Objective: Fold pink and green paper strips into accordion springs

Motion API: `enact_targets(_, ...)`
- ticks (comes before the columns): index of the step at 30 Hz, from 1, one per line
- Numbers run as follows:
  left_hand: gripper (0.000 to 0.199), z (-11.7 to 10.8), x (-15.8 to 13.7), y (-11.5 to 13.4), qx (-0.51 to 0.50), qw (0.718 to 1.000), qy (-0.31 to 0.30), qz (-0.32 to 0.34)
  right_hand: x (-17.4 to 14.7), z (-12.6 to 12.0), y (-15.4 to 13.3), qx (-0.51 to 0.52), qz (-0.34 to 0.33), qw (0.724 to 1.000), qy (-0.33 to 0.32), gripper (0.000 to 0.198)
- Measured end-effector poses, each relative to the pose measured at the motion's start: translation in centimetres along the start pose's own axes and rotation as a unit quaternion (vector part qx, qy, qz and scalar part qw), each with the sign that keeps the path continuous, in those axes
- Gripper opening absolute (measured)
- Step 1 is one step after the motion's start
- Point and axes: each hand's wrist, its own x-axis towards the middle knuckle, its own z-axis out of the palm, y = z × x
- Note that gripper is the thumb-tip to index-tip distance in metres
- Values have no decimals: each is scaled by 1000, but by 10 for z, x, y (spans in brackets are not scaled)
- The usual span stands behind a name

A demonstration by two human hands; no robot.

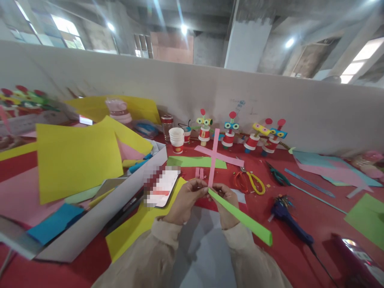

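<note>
My left hand (184, 201) and my right hand (227, 200) meet at the near middle of the table, fingers closed on the end of a bright green paper strip (241, 216). The strip looks folded or rolled lengthwise and slants down to the right across my right wrist. Just beyond my fingertips lies a long pink paper strip (213, 160), crossed by a second pink strip (231, 159). Small folded pink pieces (199, 173) and a flat green strip (192, 161) are near them. A grey sheet (199, 244) lies beneath my forearms.
Scissors (255, 182), pliers (277, 175) and a blue glue gun (292, 222) lie to the right. Paper-cup figures (228, 139) and stacked cups (177, 141) stand at the back. A white box (90, 220) with coloured paper and a phone (165, 188) are left.
</note>
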Motion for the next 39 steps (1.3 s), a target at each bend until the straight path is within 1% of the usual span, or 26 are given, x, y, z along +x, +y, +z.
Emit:
enact_targets(4,24,-4,3,-4,6,1000,15,-6,-2,0,-5,-21,2,1000,3,14)
enact_targets(8,23,-6,4,-6,7,1000,6,-6,-6,5,-14,-72,-20,997,10,14)
enact_targets(11,21,-5,2,-4,2,1000,4,2,-8,8,-18,-62,-30,997,-30,13)
enact_targets(13,19,-3,1,-1,4,1000,11,11,-8,9,-19,-57,-25,997,-56,13)
enact_targets(15,20,-1,0,0,5,1000,13,15,-7,8,-18,-57,-21,997,-44,17)
enact_targets(18,22,2,0,2,1,1000,13,-2,-5,7,-14,-51,-16,998,14,22)
enact_targets(20,20,3,0,2,-2,1000,26,-17,-3,5,-12,-42,-9,999,33,24)
enact_targets(22,15,4,-1,2,-13,999,37,-28,-2,4,-10,-32,3,999,32,24)
enact_targets(25,10,4,-1,1,-40,998,38,-43,-1,3,-9,-33,17,999,24,24)
enact_targets(30,18,2,-1,1,-26,997,43,-53,-1,2,-11,-31,28,999,14,23)
enact_targets(35,19,3,-2,6,-14,998,15,-62,0,0,-15,-26,27,999,4,22)
enact_targets(39,18,6,-4,7,-11,998,-7,-67,0,1,-18,-24,32,999,8,20)
